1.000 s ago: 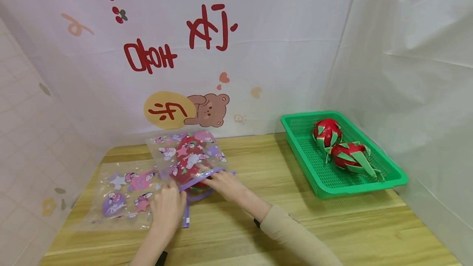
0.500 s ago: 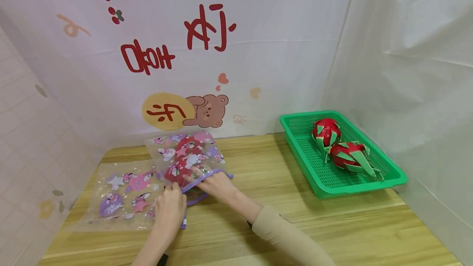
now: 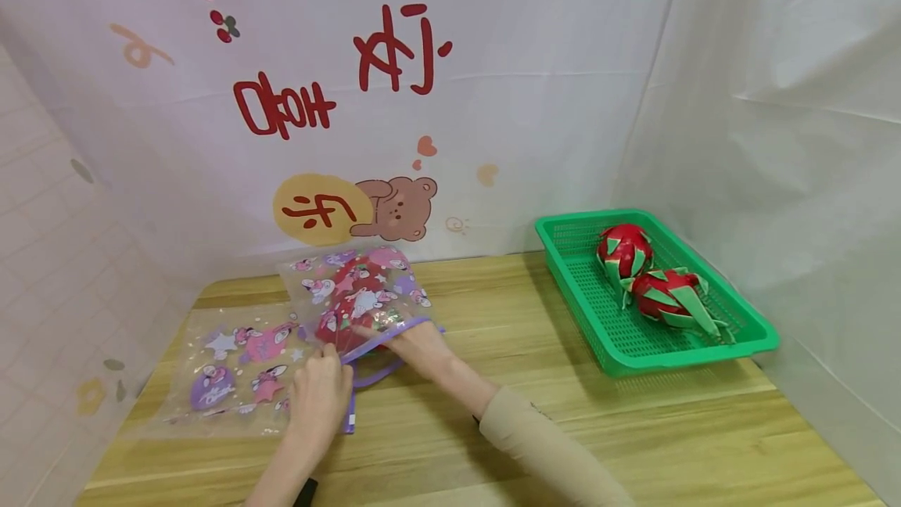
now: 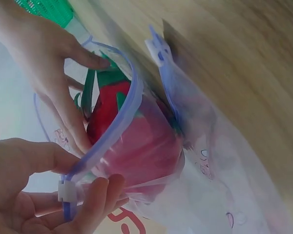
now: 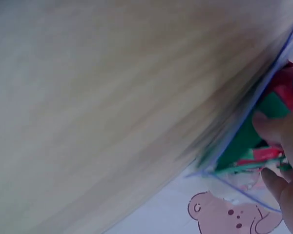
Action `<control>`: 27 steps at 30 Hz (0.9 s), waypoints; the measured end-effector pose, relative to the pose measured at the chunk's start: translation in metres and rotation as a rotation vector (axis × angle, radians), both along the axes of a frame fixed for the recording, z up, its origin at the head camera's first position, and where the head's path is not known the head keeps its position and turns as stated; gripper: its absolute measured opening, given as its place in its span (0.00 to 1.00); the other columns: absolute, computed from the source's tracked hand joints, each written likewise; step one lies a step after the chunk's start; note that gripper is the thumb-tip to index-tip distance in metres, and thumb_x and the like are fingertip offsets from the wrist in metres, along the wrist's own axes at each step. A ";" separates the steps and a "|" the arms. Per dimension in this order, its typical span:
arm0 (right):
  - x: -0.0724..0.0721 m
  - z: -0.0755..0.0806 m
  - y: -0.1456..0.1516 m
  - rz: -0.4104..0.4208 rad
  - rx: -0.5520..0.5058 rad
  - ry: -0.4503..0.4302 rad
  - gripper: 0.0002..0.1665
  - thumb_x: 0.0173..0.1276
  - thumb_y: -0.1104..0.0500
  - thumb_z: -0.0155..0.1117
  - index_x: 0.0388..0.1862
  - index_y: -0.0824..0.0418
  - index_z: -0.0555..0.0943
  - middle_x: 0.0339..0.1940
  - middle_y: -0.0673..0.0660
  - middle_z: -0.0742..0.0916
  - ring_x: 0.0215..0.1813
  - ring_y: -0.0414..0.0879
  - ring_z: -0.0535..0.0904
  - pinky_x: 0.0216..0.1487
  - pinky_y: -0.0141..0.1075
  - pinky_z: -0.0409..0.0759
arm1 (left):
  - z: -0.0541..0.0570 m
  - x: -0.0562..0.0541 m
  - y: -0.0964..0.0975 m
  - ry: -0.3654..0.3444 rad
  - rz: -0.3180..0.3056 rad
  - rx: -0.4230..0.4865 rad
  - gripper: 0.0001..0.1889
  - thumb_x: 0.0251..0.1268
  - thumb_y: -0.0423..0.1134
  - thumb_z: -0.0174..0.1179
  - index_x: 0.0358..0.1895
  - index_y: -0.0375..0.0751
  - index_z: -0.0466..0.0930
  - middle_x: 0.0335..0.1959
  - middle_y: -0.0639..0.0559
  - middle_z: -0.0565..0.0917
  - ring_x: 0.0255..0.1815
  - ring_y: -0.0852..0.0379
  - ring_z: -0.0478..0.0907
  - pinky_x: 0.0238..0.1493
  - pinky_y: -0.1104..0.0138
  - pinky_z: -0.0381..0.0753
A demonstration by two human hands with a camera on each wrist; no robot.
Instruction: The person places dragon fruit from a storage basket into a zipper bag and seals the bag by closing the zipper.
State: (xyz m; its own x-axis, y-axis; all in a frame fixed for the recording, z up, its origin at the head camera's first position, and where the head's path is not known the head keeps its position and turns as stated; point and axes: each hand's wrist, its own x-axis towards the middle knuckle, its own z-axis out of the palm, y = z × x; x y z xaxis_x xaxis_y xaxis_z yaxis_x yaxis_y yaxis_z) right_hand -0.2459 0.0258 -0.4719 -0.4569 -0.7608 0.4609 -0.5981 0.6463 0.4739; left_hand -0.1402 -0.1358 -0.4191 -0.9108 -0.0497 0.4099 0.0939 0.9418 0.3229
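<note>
A clear zip bag (image 3: 317,289) printed with pink and purple cartoons lies towards the back of the table, its purple rim held apart. Inside is a red dragon fruit (image 4: 106,108) with green leaves, partly behind the film. My left hand (image 3: 318,390) pinches the bag's rim beside the white slider (image 4: 67,191). Through the mouth reaches my right hand (image 3: 420,349); in the left wrist view its straight, spread fingers touch the fruit, the thumb on a green leaf. Film and rim partly cover the right fingers in the head view.
A second zip bag (image 3: 232,382), flat, lies left of the filled one and partly under it. On the right stands a green basket (image 3: 584,311) with two dragon fruits (image 3: 669,298). Printed white sheets (image 3: 535,124) enclose the table (image 3: 486,311) at the back and sides.
My right hand has slid a little farther left and deeper into the bag. The left hand keeps its hold on the rim, almost in place.
</note>
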 end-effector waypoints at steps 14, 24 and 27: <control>0.026 0.026 0.059 0.288 0.154 0.024 0.23 0.71 0.60 0.52 0.64 0.48 0.72 0.61 0.50 0.81 0.60 0.43 0.78 0.46 0.28 0.82 | -0.001 0.002 -0.006 0.070 0.010 -0.092 0.13 0.49 0.32 0.65 0.38 0.28 0.80 0.28 0.36 0.84 0.15 0.45 0.74 0.10 0.59 0.70; 0.000 0.017 0.098 0.196 -0.022 0.014 0.21 0.51 0.49 0.73 0.43 0.56 0.82 0.35 0.49 0.87 0.39 0.42 0.83 0.43 0.31 0.82 | -0.008 0.003 -0.026 0.379 -0.221 -0.426 0.21 0.29 0.28 0.73 0.34 0.29 0.77 0.42 0.36 0.85 0.46 0.38 0.82 0.36 0.50 0.82; -0.003 0.013 0.092 0.112 0.057 -0.025 0.23 0.53 0.45 0.71 0.46 0.53 0.82 0.38 0.47 0.88 0.42 0.42 0.84 0.47 0.33 0.82 | -0.009 0.000 -0.031 0.421 -0.242 -0.504 0.19 0.29 0.24 0.71 0.32 0.30 0.75 0.38 0.37 0.85 0.42 0.41 0.83 0.34 0.53 0.82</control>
